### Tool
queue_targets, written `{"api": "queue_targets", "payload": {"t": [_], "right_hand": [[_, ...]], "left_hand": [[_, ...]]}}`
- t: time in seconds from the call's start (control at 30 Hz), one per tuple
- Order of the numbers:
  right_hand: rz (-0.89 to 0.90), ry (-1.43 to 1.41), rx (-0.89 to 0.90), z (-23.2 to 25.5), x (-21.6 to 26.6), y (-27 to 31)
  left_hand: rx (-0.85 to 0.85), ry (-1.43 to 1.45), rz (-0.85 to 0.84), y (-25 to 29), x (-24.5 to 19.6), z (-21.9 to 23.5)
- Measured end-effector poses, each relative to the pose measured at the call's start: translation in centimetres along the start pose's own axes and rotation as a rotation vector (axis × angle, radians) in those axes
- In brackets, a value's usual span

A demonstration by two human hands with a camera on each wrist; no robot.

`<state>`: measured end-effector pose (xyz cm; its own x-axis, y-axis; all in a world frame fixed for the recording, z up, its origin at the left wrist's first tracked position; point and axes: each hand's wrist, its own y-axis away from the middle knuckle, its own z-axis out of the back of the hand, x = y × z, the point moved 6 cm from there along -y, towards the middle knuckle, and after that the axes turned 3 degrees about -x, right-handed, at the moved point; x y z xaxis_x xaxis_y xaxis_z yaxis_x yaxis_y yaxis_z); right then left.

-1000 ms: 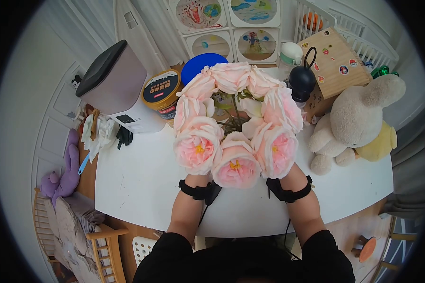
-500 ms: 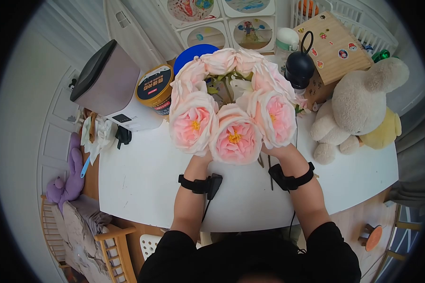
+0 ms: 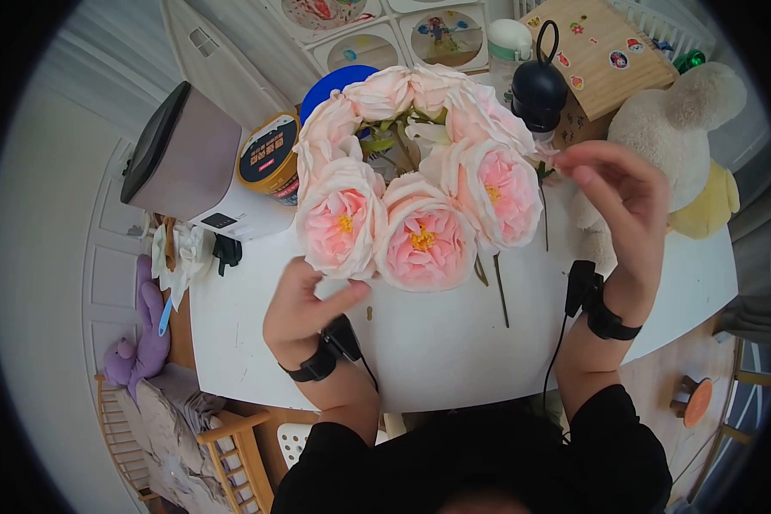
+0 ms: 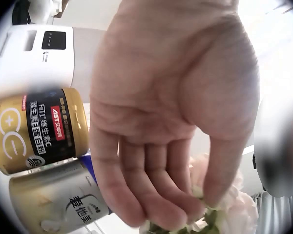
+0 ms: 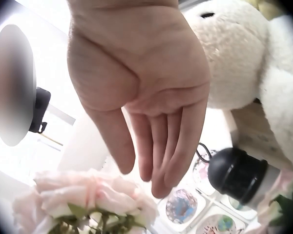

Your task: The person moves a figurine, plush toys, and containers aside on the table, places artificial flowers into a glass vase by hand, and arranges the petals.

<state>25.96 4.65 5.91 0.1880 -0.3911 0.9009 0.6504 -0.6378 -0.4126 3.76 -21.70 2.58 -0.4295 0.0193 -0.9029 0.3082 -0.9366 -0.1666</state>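
A ring of large pale pink roses (image 3: 422, 241) stands over the white table, with green stems and leaves (image 3: 403, 141) in its middle; whatever supports it is hidden beneath the blooms. My left hand (image 3: 298, 307) is at the lower left rose, thumb spread and some fingers behind the petals. The left wrist view shows this hand's palm (image 4: 146, 92) with its fingers loosely bent and nothing between them. Off to the right of the roses, my right hand (image 3: 627, 204) is raised with relaxed fingers, holding nothing. Its fingertips are near a smaller pink flower (image 3: 543, 154).
Thin dark stems (image 3: 501, 295) lie on the table (image 3: 437, 368) below the roses. Behind left are a gold-and-black tub (image 3: 268, 158) and a grey-white appliance (image 3: 193, 158). A black-topped bottle (image 3: 540, 92), a stickered wooden board (image 3: 604, 56) and a plush toy (image 3: 660, 128) stand right.
Both hands were together beneath the roses and have moved apart, left hand to the left, right hand outward and up to the right. The roses still stand in place; the head view has shifted.
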Motion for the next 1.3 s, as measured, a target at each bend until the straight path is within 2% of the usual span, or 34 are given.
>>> {"api": "queue_targets", "payload": {"t": [0.07, 0.13, 0.17, 0.33, 0.43, 0.53, 0.63, 0.93, 1.3], "right_hand": [[0.349, 0.026, -0.088, -0.4, 3.1, 0.6], [0.522, 0.165, 0.018, -2.2, 4.7, 0.6], [0.609, 0.234, 0.069, -3.3, 5.4, 0.7], [0.555, 0.255, 0.166, -6.3, 4.6, 0.1], [0.545, 0.248, 0.186, -6.3, 4.4, -0.1], [0.523, 0.238, 0.192, -6.3, 4.4, 0.0], [0.518, 0.221, 0.190, -6.3, 4.3, -0.1], [0.504, 0.218, 0.198, -6.5, 4.2, -0.1], [0.501, 0.216, 0.197, -6.6, 4.2, -0.1]], "left_hand": [[0.199, 0.006, -0.027, -0.8, -2.2, -3.4], [0.356, 0.010, -0.018, -1.8, -3.2, -6.1], [0.350, 0.094, -0.008, -2.0, -3.1, -6.6], [0.334, 0.360, 0.072, -1.8, -0.7, -7.4], [0.178, 0.467, -0.025, -2.1, -2.4, -6.8], [0.073, 0.452, 0.105, -2.1, -3.2, -7.2], [0.132, 0.345, 0.135, -2.3, -4.2, -7.5], [0.035, 0.427, 0.086, -2.3, -4.3, -7.4], [0.067, 0.427, 0.079, -2.5, -4.2, -7.7]]}}
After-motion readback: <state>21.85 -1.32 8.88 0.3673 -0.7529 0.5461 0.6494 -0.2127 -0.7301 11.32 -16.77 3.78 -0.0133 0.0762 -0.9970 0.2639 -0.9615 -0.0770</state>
